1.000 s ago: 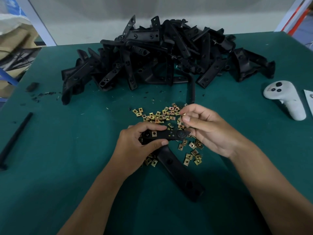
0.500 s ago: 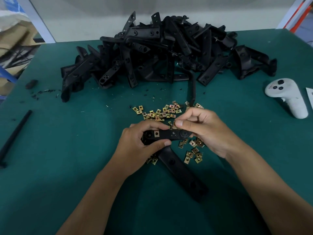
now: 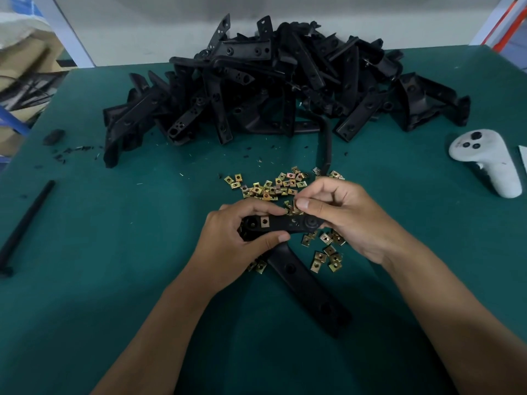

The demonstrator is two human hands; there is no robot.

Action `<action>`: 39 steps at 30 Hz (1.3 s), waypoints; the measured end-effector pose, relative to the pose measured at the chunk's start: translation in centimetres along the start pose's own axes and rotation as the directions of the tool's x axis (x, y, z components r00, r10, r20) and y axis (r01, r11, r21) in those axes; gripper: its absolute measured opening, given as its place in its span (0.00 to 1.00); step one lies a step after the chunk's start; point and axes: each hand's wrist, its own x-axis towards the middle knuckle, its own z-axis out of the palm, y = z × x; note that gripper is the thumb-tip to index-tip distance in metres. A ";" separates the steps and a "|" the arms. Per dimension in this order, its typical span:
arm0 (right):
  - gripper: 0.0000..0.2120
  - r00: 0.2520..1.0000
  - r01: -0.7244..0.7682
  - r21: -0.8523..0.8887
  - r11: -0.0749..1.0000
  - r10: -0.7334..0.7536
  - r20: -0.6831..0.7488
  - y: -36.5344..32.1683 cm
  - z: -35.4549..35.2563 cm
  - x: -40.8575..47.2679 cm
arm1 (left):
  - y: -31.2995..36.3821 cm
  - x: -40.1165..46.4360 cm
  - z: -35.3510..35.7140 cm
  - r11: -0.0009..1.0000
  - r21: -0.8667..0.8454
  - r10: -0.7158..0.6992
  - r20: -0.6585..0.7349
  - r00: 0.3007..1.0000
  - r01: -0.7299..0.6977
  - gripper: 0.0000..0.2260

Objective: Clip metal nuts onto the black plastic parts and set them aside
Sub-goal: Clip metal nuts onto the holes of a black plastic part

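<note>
I see left hand (image 3: 239,240) gripping long black plastic bracket (image 3: 285,223) above green bench (image 3: 114,266), one brass clip nut (image 3: 265,222) already on it, right hand (image 3: 345,218) pinching another nut (image 3: 295,205) at bracket's top edge, loose nuts (image 3: 271,186) just behind

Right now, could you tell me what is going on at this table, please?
A person is clipping nuts onto a black part. The left hand grips the part, which already carries one nut. The right hand pinches another nut at its top edge. Loose nuts and a pile of parts lie beyond.
</note>
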 end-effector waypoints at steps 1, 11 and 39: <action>0.01 1.000 -0.002 -0.003 1.000 0.002 0.000 -0.1 0.0 0.0 | 0.0 0.0 0.0 1.000 0.003 0.005 -0.001 1.000 -0.005 0.12; 0.03 1.000 -0.030 0.034 0.999 0.030 0.002 -0.1 0.0 0.0 | -0.1 0.0 0.0 1.000 -0.004 0.004 0.012 1.000 -0.004 0.12; 0.17 0.937 0.330 -0.380 0.864 -0.348 0.022 0.6 0.4 -0.6 | 0.0 0.1 -0.3 0.996 -0.084 0.023 0.045 0.999 -0.019 0.16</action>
